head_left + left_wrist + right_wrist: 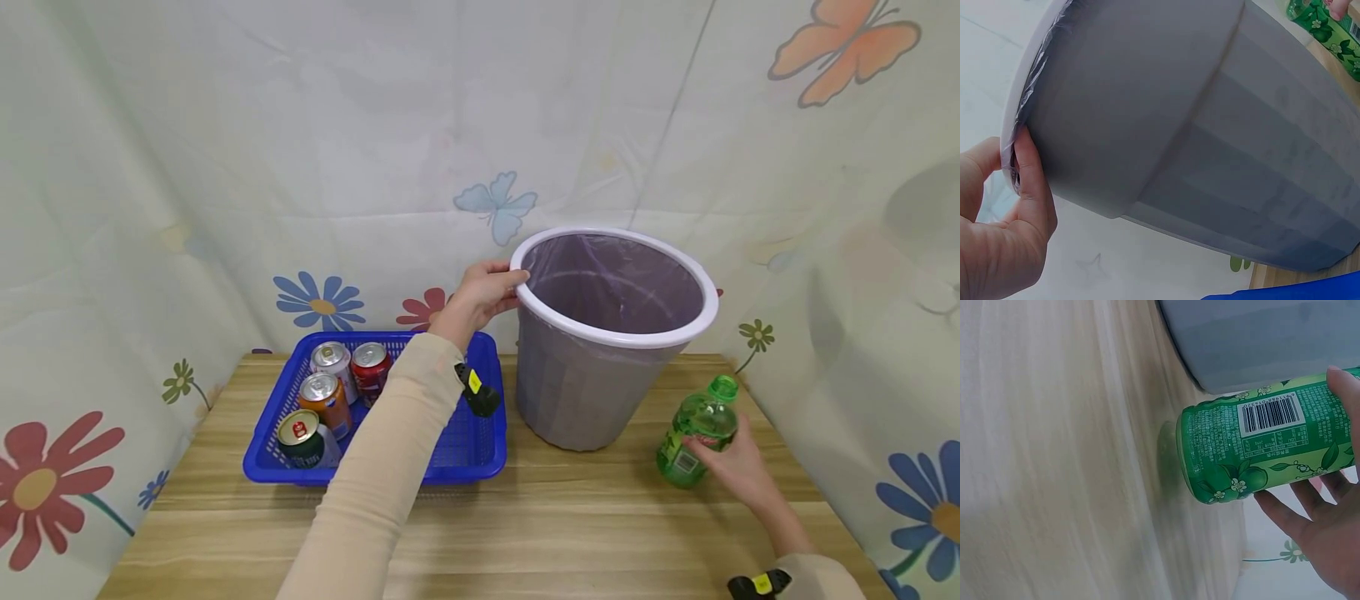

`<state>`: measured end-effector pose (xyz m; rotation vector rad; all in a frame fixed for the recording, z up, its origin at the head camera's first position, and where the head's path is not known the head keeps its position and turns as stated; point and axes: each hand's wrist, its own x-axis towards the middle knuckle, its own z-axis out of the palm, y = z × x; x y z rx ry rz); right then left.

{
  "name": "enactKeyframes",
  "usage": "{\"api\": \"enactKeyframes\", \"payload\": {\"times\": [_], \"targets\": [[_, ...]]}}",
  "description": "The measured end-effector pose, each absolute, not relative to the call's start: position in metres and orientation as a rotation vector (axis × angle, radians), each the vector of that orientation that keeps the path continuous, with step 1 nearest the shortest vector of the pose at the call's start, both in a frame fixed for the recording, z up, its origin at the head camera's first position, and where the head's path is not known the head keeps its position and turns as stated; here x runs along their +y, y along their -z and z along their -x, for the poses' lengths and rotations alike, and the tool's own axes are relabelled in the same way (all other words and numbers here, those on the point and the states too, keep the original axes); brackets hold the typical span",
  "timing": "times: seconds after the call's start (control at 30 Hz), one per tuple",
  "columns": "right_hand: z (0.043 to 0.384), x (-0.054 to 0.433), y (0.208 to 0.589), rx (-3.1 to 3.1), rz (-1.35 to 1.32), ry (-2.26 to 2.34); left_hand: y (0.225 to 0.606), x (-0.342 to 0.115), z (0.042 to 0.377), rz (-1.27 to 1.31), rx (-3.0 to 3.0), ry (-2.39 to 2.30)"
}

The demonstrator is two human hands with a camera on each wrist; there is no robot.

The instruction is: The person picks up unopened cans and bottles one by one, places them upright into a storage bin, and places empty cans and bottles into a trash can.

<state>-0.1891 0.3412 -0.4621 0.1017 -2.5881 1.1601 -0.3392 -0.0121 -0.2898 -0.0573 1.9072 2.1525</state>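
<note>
A grey trash bin (577,392) with a white rim and a clear liner stands on the table. My left hand (487,292) pinches its rim at the left, thumb on the inner side and fingers beneath the rim's outer edge, as the left wrist view shows. To the right of the bin, my right hand (738,467) grips a green plastic bottle (692,429) around its label, thumb on the near side. The bottle's base is close over the wood in the right wrist view, where a barcode (1271,414) faces the camera. No cap shows on its neck (723,387).
A blue plastic basket (491,450) sits left of the bin, holding several drink cans, among them an orange can (327,408) and a red can (372,375). My left forearm crosses over the basket. Behind the wooden table (540,533) hangs a flowered curtain (360,167).
</note>
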Motion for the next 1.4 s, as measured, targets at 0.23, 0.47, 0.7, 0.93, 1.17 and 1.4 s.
{"api": "enactKeyframes", "payload": {"times": [0.23,0.47,0.7,0.93,1.17,1.4], "targets": [[0.193,0.349,0.453,-2.563,-0.169,-1.138,0.289,-0.012,0.338,0.061,1.906,-2.148],[0.195,0.354,0.444,-2.557,-0.227,-1.102,0.289,-0.013,0.338,0.042,1.917,-2.140],[0.196,0.359,0.431,-2.560,-0.253,-1.121,0.288,-0.012,0.338,0.055,1.925,-2.130],[0.193,0.364,0.421,-2.587,-0.214,-1.069,0.286,-0.012,0.337,0.071,1.983,-2.095],[0.190,0.371,0.413,-2.654,-0.108,-1.005,0.284,-0.011,0.337,0.105,2.033,-2.073],[0.187,0.372,0.406,-2.698,-0.041,-1.028,0.283,-0.011,0.337,0.114,2.058,-2.072]]}}
